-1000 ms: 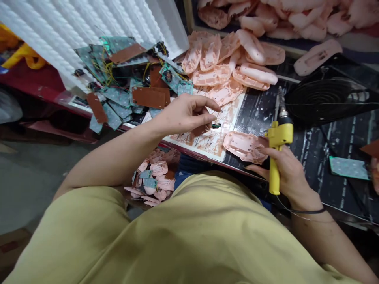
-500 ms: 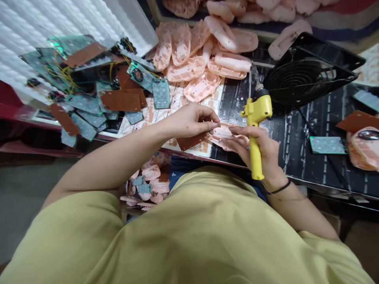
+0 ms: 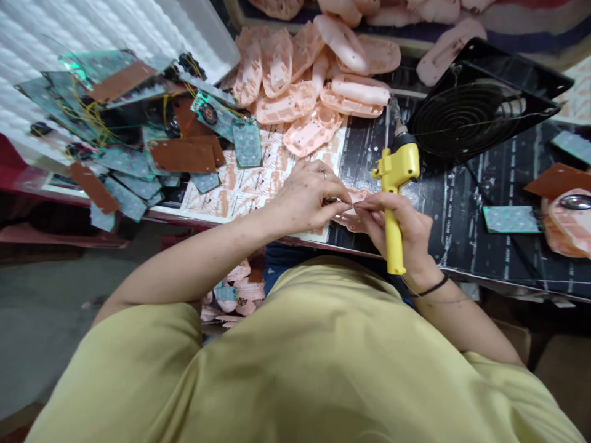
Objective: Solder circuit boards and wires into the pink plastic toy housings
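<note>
My right hand [image 3: 409, 234] is clamped on the yellow screwdriver [image 3: 396, 178], its long axis pointing away from me. The pink shell [image 3: 347, 217] lies just left of it, between my hands. My left hand [image 3: 305, 200] is nearer, fingertips pinched together on it.

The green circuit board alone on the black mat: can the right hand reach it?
Likely not yet: the way to the green circuit board is free, but the right hand grips a yellow electric screwdriver.

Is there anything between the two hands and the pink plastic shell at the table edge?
Nothing visible stands between them. The left hand and the right hand both pinch the pink shell with their fingertips. The right hand also holds the yellow screwdriver, its tip pointing away from the shell.
</note>
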Demonstrator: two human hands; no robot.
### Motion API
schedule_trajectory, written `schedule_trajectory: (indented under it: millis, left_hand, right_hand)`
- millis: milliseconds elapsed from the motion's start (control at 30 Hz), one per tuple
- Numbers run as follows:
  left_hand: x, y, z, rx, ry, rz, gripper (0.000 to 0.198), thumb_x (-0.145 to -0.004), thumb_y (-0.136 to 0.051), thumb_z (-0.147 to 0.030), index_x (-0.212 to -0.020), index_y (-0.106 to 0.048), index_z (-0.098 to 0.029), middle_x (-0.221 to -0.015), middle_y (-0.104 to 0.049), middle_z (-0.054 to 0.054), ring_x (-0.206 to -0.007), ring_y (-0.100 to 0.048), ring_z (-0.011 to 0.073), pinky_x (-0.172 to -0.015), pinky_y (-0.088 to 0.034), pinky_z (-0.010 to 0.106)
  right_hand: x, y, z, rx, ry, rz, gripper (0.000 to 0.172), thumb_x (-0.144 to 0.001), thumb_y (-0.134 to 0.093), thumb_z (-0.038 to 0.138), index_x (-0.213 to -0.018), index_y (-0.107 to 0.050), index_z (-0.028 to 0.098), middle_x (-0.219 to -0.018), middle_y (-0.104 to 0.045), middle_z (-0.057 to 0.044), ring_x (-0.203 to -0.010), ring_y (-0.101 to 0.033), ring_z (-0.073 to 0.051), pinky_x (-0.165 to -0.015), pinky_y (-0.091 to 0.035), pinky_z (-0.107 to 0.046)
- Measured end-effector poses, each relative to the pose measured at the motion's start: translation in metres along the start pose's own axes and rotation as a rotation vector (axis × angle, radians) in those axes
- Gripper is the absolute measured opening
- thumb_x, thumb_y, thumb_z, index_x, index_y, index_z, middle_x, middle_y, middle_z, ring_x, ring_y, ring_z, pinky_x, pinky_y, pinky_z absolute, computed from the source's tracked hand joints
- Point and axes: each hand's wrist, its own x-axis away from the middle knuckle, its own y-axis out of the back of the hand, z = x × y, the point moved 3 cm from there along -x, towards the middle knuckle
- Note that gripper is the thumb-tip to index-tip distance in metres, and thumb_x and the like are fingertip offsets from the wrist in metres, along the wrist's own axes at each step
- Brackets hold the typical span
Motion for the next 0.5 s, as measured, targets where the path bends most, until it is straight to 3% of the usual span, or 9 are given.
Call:
schedule_trajectory:
  millis: [233,367,433,500]
  left_hand:
    - [-0.008,-0.008,-0.003,-0.061,0.018,0.033,0.017,-0.088,-0.064,-0.028,-0.094,-0.079,-0.025,-0.086,-0.073,0.004,-0.095,-0.059,0.023,-0.098,-0.04,0.045]
    - [-0.013,-0.012,-0.006,-0.205,0.001,0.065,0.02,-0.088,-0.058,-0.024,-0.083,-0.077,-0.02,-0.08,-0.071,0.006,-0.092,-0.058,0.024,-0.094,-0.041,0.046]
    - [-0.014,-0.014,-0.008,-0.252,-0.006,0.081,0.024,-0.089,-0.054,-0.024,-0.081,-0.076,-0.019,-0.079,-0.071,0.007,-0.091,-0.059,0.0248,-0.091,-0.042,0.045]
    - [-0.016,-0.015,-0.01,-0.268,-0.009,0.095,0.024,-0.09,-0.053,-0.025,-0.085,-0.076,-0.018,-0.083,-0.071,0.008,-0.092,-0.06,0.0258,-0.087,-0.043,0.043]
  right_hand:
    - [0.005,0.013,-0.003,0.006,-0.004,-0.026,0.025,-0.085,-0.073,0.012,-0.106,-0.064,0.023,-0.096,-0.075,0.0,-0.083,-0.073,-0.015,-0.079,-0.06,-0.026]
    - [0.011,0.049,0.001,0.049,0.025,0.047,0.025,-0.085,-0.074,0.014,-0.107,-0.068,0.024,-0.089,-0.076,0.001,-0.074,-0.072,-0.015,-0.071,-0.059,-0.027]
    - [0.019,0.074,0.002,0.139,0.048,0.1,0.03,-0.093,-0.067,0.025,-0.122,-0.066,0.027,-0.086,-0.076,0.002,-0.074,-0.072,-0.016,-0.07,-0.059,-0.027]
    - [0.03,0.099,0.001,0.215,0.047,0.116,0.046,-0.099,-0.054,0.045,-0.142,-0.054,0.028,-0.089,-0.076,-0.001,-0.079,-0.073,-0.018,-0.069,-0.06,-0.03]
